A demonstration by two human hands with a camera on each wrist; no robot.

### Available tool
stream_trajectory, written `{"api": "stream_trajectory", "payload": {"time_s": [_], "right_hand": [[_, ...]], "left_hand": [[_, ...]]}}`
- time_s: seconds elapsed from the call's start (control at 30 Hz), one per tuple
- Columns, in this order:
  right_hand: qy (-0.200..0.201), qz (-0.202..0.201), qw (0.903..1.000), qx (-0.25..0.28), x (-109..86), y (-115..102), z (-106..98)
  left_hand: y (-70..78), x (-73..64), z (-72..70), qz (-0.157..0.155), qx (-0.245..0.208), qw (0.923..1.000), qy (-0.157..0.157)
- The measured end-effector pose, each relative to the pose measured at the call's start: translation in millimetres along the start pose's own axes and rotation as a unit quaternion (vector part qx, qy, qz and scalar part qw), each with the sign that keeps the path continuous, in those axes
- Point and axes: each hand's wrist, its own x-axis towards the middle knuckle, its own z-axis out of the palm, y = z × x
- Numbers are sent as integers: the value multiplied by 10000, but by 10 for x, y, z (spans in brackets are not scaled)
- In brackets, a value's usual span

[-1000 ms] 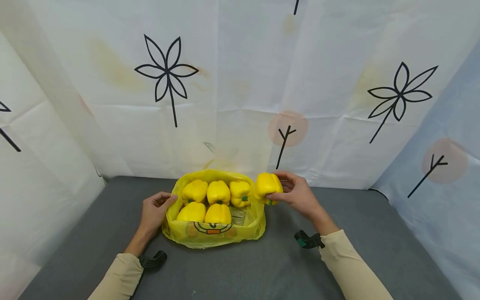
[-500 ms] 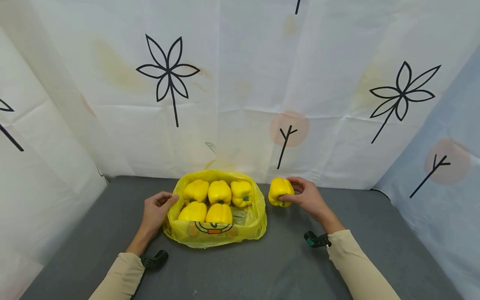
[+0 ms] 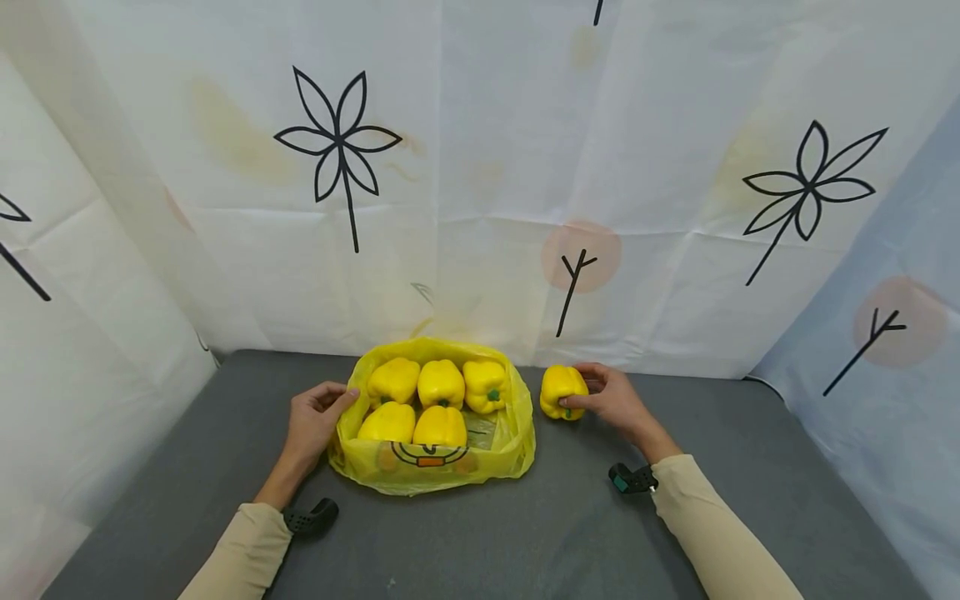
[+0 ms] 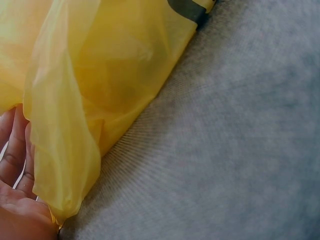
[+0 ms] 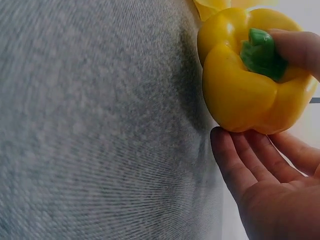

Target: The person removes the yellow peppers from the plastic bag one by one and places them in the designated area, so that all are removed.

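A yellow plastic bag (image 3: pixel 431 479) lies wide open on the grey table, with several yellow bell peppers (image 3: pixel 441 383) inside in two rows. My left hand (image 3: pixel 313 417) pinches the bag's left rim between thumb and fingers; in the left wrist view the thin yellow film hangs in front of the fingers (image 4: pixel 15 155). Right of the bag, my right hand (image 3: pixel 615 406) grips another yellow bell pepper (image 3: pixel 561 392) at the table surface. Seen from the right wrist, the thumb lies by the pepper's green stem (image 5: pixel 262 52) and the fingertips support its other side.
The dark grey table (image 3: pixel 480 542) reaches back to a pale cloth backdrop (image 3: pixel 480 167) with plant drawings. More cloth (image 3: pixel 892 375) hangs along the right side. Each wrist wears a black strap (image 3: pixel 632 479).
My right hand has carried its bell pepper from the bag's right rim out to the right and lowered it to the table. My left hand keeps its place on the rim.
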Motion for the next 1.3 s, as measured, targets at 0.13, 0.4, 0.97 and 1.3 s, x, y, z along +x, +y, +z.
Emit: {"api": "stream_trajectory", "payload": {"time_s": [0.13,0.4,0.97,1.3], "right_hand": [[-29,64,10000,34,28,2,-8],[-52,225,9997,98,60,29,-25],[-246,297,9990,-205,92,-9,-43],[-329,150,9987,-368,50,-42,-52]], "left_hand": [[66,-21,4,101,0,9999,-46],[66,-34,7,-2,28,10000,-18],[61,-5,4,89,43,9999,-50],[74,-22,6,60,-34,10000,-40]]}}
